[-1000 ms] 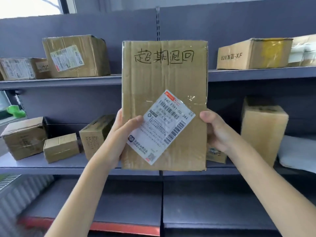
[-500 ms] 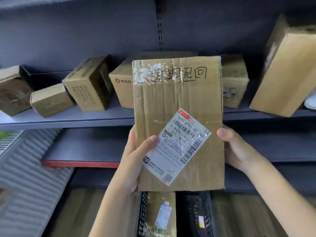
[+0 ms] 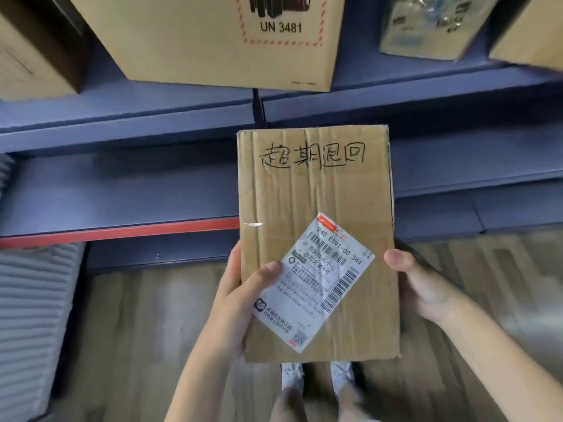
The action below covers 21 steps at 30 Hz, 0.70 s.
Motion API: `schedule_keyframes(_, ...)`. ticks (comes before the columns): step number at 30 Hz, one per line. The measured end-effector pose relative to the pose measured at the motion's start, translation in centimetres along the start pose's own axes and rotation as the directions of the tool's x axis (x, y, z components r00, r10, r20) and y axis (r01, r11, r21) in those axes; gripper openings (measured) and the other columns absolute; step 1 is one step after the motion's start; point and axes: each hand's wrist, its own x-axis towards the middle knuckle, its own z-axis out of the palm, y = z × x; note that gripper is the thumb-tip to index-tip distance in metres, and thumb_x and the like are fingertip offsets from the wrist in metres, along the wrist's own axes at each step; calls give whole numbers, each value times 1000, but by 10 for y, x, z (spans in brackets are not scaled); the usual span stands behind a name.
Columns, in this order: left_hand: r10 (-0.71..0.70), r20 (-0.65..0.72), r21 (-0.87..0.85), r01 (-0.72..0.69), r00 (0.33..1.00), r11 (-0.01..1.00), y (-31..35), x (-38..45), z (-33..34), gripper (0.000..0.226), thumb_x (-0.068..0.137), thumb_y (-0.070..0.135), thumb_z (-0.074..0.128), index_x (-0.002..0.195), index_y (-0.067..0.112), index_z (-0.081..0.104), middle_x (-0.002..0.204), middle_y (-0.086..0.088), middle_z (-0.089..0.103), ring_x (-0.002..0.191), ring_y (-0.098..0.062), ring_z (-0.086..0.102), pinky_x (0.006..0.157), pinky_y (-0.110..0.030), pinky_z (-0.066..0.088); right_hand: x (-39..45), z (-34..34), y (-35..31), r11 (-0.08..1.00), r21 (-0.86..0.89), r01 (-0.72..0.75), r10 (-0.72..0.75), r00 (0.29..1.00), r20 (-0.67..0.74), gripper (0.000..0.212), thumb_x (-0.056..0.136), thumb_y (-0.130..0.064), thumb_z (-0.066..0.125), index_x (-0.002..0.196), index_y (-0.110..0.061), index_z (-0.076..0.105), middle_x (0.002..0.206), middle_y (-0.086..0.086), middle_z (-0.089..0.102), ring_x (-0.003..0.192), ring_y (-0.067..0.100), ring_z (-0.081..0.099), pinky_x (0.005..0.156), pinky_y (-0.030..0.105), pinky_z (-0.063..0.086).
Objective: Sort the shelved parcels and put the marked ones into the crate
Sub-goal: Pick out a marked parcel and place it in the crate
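The held parcel (image 3: 316, 208) bears handwritten "超期退回", its label (image 3: 316, 281) "940 E591-00 344"; the shelved box (image 3: 213, 41) "UN 3481".

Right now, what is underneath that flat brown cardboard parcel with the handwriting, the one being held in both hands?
Below the flat brown cardboard parcel, two pale shoes stand on the wooden floor. The parcel covers the floor directly under it, and no crate shows here.

The parcel (image 3: 316, 239) hides all fingers but the thumb of the left hand (image 3: 240, 296) and the right hand (image 3: 417, 287), and the front halves of the shoes (image 3: 316, 376). The top edge cuts off the UN 3481 box (image 3: 213, 50). The label's (image 3: 313, 281) fine print is too small to read.
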Motion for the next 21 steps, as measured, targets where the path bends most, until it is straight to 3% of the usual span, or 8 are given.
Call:
schedule_keyframes(4, -72, 20, 9, 72, 997, 997, -45, 22, -12, 63, 51, 40, 71, 112, 33, 59, 101, -1, 73, 87, -17, 70, 73, -30, 49, 10, -12, 49, 995, 54, -82, 87, 992, -91, 74, 8, -62, 83, 70, -22, 77, 76, -7, 75, 71, 3, 70, 56, 13, 51)
schedule_keyframes(6, -115, 23, 4, 115, 993, 993, -70, 32, -15, 66, 50, 43, 71, 114, 32, 57, 100, -1, 73, 86, -16, 70, 74, -31, 48, 14, -20, 75, 988, 101, -119, 133, 981, -142, 74, 9, -59, 84, 72, -21, 77, 77, -6, 75, 71, 4, 70, 57, 15, 52)
schedule_keyframes(9, -170, 29, 32, 169, 985, 985, -112, 50, -16, 69, 54, 43, 73, 117, 25, 54, 100, -2, 72, 88, -18, 70, 75, -32, 50, 26, -38, 113, 975, 166, -146, 173, 971, -167, 56, 20, -47, 85, 70, -24, 78, 78, -4, 75, 71, 6, 70, 62, 21, 53)
schedule_keyframes(14, -158, 26, 90, 155, 987, 984, -182, 96, -9, 41, 79, 22, 69, 117, 13, 56, 88, 5, 73, 79, -8, 69, 64, -18, 53, 57, -85, 179, 943, 252, -216, 282, 922, -264, 88, 8, -53, 88, 87, -16, 70, 81, -2, 75, 72, 8, 70, 64, 21, 55)
schedule_keyframes(16, -154, 24, 81, 152, 988, 985, -210, 111, -6, 33, 84, 14, 65, 116, 14, 56, 86, 6, 73, 77, -9, 68, 64, -20, 54, 69, -104, 202, 947, 252, -197, 263, 929, -261, 89, 17, -50, 90, 94, -14, 67, 88, 0, 75, 78, 9, 70, 64, 21, 55)
schedule_keyframes(19, -160, 12, 101, 158, 987, 982, -255, 133, -3, 48, 74, 21, 70, 120, 23, 56, 94, 5, 73, 86, -14, 69, 75, -30, 57, 87, -132, 236, 961, 210, -178, 237, 924, -299, 80, 35, -48, 89, 103, -12, 65, 92, -1, 75, 82, 9, 70, 65, 21, 56)
schedule_keyframes(21, -150, -17, 133, 151, 989, 980, -289, 149, -3, 55, 72, 22, 78, 122, 26, 56, 100, 3, 73, 94, -17, 69, 81, -35, 56, 101, -150, 263, 976, 130, -177, 213, 909, -358, 45, 71, -34, 73, 108, -11, 61, 87, -7, 74, 78, 5, 69, 68, 19, 55)
